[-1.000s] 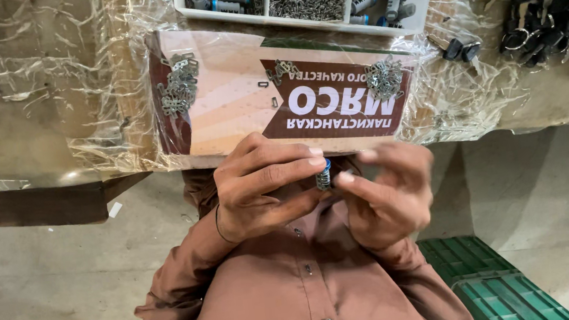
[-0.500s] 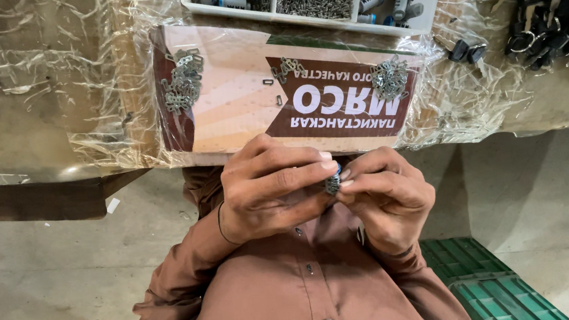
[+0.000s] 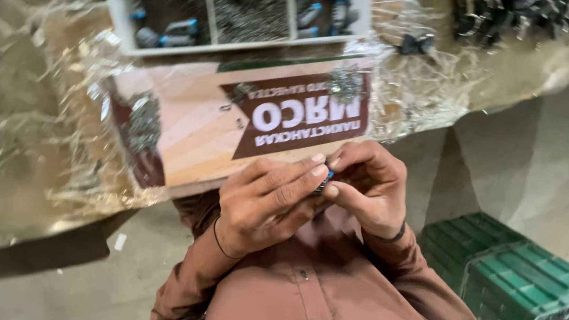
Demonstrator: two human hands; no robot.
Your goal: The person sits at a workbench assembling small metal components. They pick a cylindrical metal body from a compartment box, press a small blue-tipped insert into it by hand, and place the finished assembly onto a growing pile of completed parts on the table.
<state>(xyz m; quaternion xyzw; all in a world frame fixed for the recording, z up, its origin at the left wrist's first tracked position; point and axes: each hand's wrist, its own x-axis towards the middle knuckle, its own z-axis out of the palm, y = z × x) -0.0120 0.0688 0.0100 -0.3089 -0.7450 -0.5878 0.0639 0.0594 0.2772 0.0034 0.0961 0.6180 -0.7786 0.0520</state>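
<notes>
Both hands pinch one small dark part (image 3: 323,182) between them. The left hand (image 3: 268,207) and right hand (image 3: 370,186) meet just off the table's (image 3: 28,171) near edge.

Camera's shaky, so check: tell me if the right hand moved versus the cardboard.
Yes. The right hand, pinching a small part, shifted rightwards in view along the cardboard's near edge.
</notes>
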